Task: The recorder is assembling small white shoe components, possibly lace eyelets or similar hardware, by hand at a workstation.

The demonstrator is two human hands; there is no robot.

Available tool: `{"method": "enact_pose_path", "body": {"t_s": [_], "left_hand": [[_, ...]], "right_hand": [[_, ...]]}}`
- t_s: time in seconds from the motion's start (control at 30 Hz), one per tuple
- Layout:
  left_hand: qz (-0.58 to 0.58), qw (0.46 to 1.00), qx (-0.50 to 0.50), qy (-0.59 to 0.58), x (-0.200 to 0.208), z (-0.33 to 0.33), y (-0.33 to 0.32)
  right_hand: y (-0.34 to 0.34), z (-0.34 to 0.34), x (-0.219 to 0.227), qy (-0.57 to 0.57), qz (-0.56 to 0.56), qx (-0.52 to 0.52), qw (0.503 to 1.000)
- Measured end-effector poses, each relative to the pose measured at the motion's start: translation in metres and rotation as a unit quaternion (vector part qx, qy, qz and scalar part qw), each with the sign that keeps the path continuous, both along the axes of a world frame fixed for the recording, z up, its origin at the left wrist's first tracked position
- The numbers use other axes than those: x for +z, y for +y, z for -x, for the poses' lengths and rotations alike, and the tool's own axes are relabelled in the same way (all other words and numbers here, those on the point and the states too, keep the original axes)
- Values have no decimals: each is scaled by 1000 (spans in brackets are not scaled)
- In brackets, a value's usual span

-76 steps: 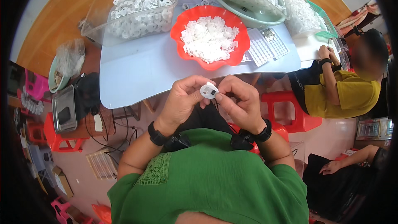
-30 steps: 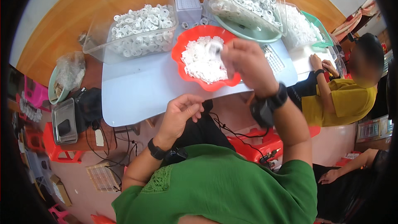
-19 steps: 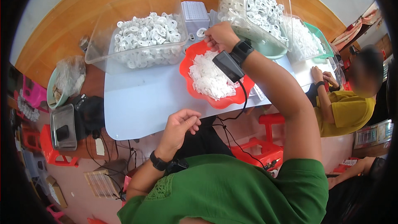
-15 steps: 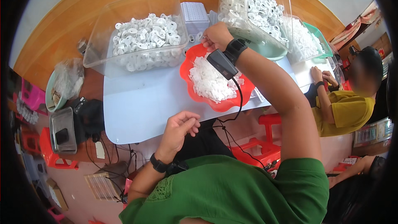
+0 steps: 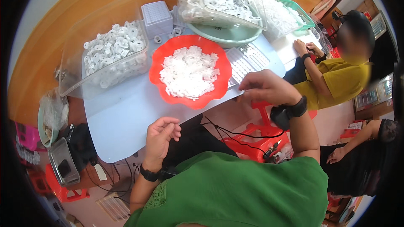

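My right hand (image 5: 269, 87) is beside the near table edge, right of the red scalloped bowl (image 5: 155, 77) and close to the white gridded tray (image 5: 246, 63). Its fingers are bent and slightly apart, with nothing visible between them. Small translucent white pieces (image 5: 189, 71) are heaped in the bowl. My left hand (image 5: 162, 138) hovers just off the table's front edge, near-left of the bowl. Its fingers are loosely curled in, the thumb against them, and I see nothing in it. Both wrists wear black straps; a cable runs from the right one.
A clear bin (image 5: 69, 82) of white round parts stands left. Another clear bin (image 5: 223, 20) of parts tilts over a pale green basin (image 5: 235, 38). A white block (image 5: 158, 25) stands between. A co-worker in yellow (image 5: 341, 77) sits right. Red stools (image 5: 252, 138) are below.
My right hand has left the bowl's far rim and come back toward me, to the right of the bowl. The view has turned; my left hand keeps its loose curl.
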State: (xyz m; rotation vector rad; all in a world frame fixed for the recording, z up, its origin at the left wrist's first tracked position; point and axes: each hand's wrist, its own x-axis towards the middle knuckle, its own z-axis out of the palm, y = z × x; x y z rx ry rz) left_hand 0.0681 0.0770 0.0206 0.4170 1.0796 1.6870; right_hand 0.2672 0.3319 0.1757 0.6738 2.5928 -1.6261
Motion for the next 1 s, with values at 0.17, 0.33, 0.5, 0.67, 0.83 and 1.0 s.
{"method": "enact_pose_path", "body": {"t_s": [0.17,0.33,0.5,0.67,0.83,1.0], "left_hand": [[8,1000,10,13,1,-3,3],[12,1000,26,14,4,-7,4],[20,999,30,5,5,-6,6],[5,999,29,-21,-1,-4,5],[2,1000,21,-13,0,-4,7],[15,1000,25,0,2,-9,5]], "right_hand": [[73,-28,18,50,-139,-179,973],[172,9,14,57,-270,-164,947],[241,44,-12,-54,-555,-94,825],[237,57,-13,-142,-582,-61,799],[235,42,-8,-43,-606,-114,786],[167,20,16,155,-525,-132,826]]}}
